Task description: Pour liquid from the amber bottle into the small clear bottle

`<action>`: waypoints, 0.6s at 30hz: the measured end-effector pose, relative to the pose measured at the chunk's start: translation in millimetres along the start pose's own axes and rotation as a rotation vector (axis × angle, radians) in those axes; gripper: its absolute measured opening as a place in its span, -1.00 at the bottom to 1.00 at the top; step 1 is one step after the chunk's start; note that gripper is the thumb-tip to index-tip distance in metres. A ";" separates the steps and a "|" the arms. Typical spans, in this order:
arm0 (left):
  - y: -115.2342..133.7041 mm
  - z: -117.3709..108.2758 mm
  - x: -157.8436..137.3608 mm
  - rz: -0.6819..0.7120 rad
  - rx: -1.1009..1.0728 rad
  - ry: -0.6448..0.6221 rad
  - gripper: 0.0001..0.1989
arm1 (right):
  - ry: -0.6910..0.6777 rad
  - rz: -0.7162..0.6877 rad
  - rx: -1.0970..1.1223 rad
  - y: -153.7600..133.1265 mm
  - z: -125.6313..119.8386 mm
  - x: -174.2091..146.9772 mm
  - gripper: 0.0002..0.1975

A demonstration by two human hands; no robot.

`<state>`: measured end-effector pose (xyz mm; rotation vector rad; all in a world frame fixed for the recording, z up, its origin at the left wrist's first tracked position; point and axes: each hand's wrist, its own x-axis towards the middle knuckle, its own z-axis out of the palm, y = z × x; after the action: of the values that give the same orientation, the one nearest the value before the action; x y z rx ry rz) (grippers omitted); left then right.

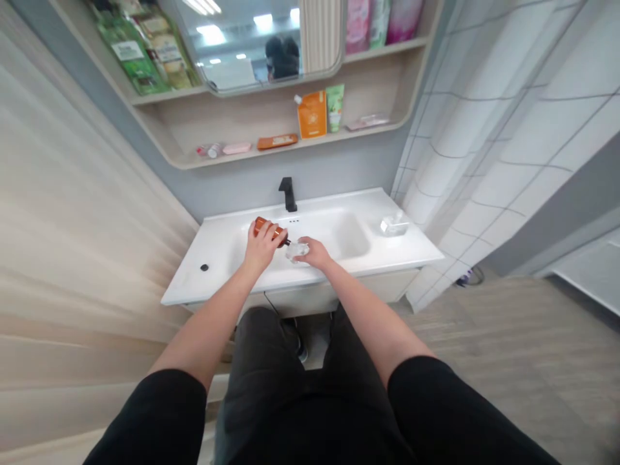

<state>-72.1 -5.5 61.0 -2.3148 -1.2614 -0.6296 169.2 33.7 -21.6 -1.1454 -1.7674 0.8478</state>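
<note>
My left hand (261, 247) is wrapped round an amber bottle (269, 228), which it holds tilted over the white sink basin (349, 236). The bottle's dark neck points down and to the right, at the mouth of a small clear container (297, 250). My right hand (314, 252) grips that container from its right side. Whether liquid is flowing between the two is too small to tell. On the counter to the left lies a small black cap (204, 267).
A black faucet (288, 194) rises behind the basin. On the right of the counter stands a clear glass-like box (394, 225). Above, a wall shelf (194, 158) carries an orange pouch (312, 115), a green tube (335, 108) and several bottles, around a mirror (252, 45).
</note>
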 end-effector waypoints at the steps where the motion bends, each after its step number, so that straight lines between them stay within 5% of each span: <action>1: -0.5 -0.8 1.4 0.009 -0.002 0.000 -0.48 | 0.006 0.001 0.011 0.2 0.1 0.2 -0.30; 18: 2.3 -15.7 21.9 0.095 0.012 -0.026 -0.47 | 0.037 0.003 0.163 11.1 3.3 6.4 -0.26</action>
<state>-62.5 -1.0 85.8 -2.3647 -1.1550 -0.5597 168.8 43.3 -30.7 -1.0510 -1.6347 0.9483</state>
